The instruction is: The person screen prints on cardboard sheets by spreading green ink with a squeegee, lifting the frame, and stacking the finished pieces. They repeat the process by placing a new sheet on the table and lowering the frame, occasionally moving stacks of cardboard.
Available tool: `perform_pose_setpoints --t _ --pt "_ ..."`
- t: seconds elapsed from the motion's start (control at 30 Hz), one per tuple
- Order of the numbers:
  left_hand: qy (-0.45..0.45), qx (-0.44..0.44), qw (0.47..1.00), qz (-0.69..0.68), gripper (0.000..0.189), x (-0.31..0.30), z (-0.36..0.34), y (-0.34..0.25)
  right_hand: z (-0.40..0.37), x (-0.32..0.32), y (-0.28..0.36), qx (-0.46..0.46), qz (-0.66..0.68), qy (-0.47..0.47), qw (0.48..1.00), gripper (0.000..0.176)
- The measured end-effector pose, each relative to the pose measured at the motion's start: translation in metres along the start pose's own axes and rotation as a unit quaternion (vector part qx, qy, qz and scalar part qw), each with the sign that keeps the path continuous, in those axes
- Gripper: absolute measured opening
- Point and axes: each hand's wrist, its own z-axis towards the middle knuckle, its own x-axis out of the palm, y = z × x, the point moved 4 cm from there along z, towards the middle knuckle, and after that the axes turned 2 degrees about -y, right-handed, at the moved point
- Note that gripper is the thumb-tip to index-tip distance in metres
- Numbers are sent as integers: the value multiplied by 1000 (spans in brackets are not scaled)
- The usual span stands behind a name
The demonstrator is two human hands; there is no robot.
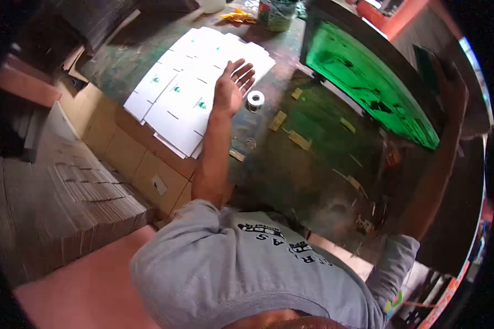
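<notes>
My left hand (236,88) is raised, palm showing and fingers spread, above the right part of a stack of white printed sheets (173,104). The sheets carry small green logos and short dark lines. At the far right, my right hand (451,82) is in shadow, closed on what looks like a squeegee (429,68) with a dark green blade. Its fingers are partly hidden. Between the hands, a printing screen (362,82) stands tilted, its mesh smeared with bright green ink. A tape roll (255,99) lies just right of my left hand.
Small tape-covered pieces (299,140) are stuck on the dark work table (274,186). An ink-stained bucket (277,15) and an orange wrapper (239,16) stand at the back. Stacked cardboard (93,192) fills the left side.
</notes>
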Motion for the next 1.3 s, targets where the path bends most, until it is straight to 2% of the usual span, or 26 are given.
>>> perform_pose_setpoints --t 0.03,0.07,0.13,0.2,0.23,0.3,0.37,0.4,0.47,0.5,0.57,0.6,0.63,0.7,0.73,0.77,0.8,0.9,0.93,0.97,1.03,1.1,1.17,1.2,1.23,1.3 --pt "17 -14 1000 3 58 6 -15 0 -3 -7 11 43 28 -2 999 43" --pt "47 -19 999 1 64 14 -28 -4 -11 -4 10 155 177 10 972 40" --pt "104 -27 994 2 74 36 -58 -19 -46 -3 22 202 269 -29 941 35" --pt "146 -50 988 -16 81 61 -83 -38 -76 -21 69 225 274 -37 934 32" --pt "161 -74 984 -34 83 66 -94 -42 -93 -34 101 318 324 -10 891 33" --pt "138 -64 988 16 85 64 -111 -47 -133 -41 137 239 226 -69 942 34" --pt "36 -28 961 273 85 55 -132 -42 -170 -31 166 263 259 -76 926 39" --pt "-1 -61 945 323 85 41 -137 -34 -180 -23 171 283 282 -51 915 40" --pt "-6 -112 926 360 85 11 -146 -9 -199 -3 167 310 334 0 890 43" --pt "-25 -96 904 417 79 -3 -150 3 -203 9 156 318 326 -1 890 43" --pt "-12 -56 924 378 65 -19 -149 26 -205 43 133 300 274 83 910 45" --pt "-3 -56 925 376 65 -20 -138 23 -202 57 119 304 266 79 911 45" --pt "-96 -209 948 220 62 -35 -125 24 -196 74 109 274 256 101 921 47" --pt "-178 -355 916 52 59 -48 -126 49 -192 107 87 245 240 124 931 48" --pt "-123 -197 950 208 57 -65 -126 66 -192 129 79 220 226 178 932 52" --pt "-65 -27 933 353 57 -70 -126 72 -190 147 72 194 213 232 929 56" --pt "-61 -18 922 381 59 -65 -125 67 -185 157 68 199 217 291 910 60" --pt "-72 -37 909 410 67 -53 -128 45 -182 173 68 167 228 328 901 63" --pt "-67 -82 903 417 75 -49 -124 40 -182 182 67 163 231 330 901 63" --pt "-72 -82 903 416 75 -51 -119 40 -184 190 65 146 235 334 901 63" --pt "-10 -56 858 511 77 -46 -109 41 -180 191 66 131 238 338 901 64" --pt "41 -30 778 626 76 -49 -98 48 -175 194 60 131 231 405 875 68" --pt "29 2 788 616 72 -40 -106 46 -189 222 49 80 196 234 949 68" --pt "23 -14 794 607 70 -36 -109 45 -188 221 48 79 174 192 962 66" --pt "20 3 776 630 68 -44 -106 49 -185 213 52 77 149 150 974 65" --pt "34 5 777 629 64 -47 -108 50 -186 204 56 116 171 110 972 58"
